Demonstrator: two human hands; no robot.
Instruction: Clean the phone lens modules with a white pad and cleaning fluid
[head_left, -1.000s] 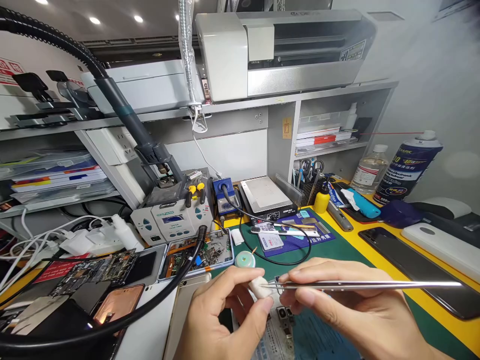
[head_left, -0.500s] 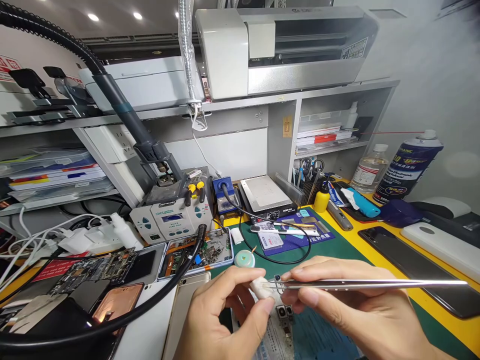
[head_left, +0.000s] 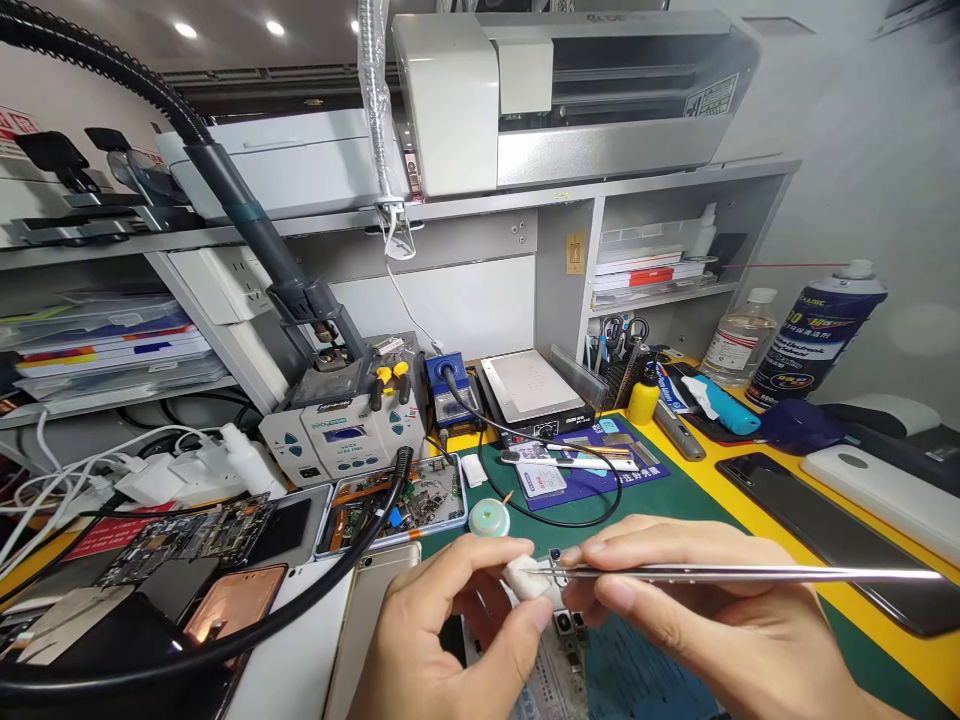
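Observation:
Between the thumb and fingertips of my left hand (head_left: 465, 625) is a small soft white wad (head_left: 526, 577), which looks like cotton. My right hand (head_left: 697, 610) is closed around a pair of metal tweezers (head_left: 750, 574), held nearly level. The tweezers point left, and their tips touch the white wad. Below my hands, small camera modules (head_left: 564, 624) lie on a printed sheet (head_left: 551, 690). Another small dark module (head_left: 555, 555) shows just behind the tweezers' tips. My fingers partly hide these parts.
A black hose (head_left: 300, 620) arches across the left side. Behind my hands stand a round pale container (head_left: 489, 518), a tray of small parts (head_left: 431, 500) and a toothbrush (head_left: 555, 460). Phones (head_left: 832, 540) lie at right. A spray can (head_left: 817, 335) stands farther back.
The tweezers' two tips were slightly apart and now look pressed together at the white wad. Their rear end has dipped a little. Both hands have barely moved.

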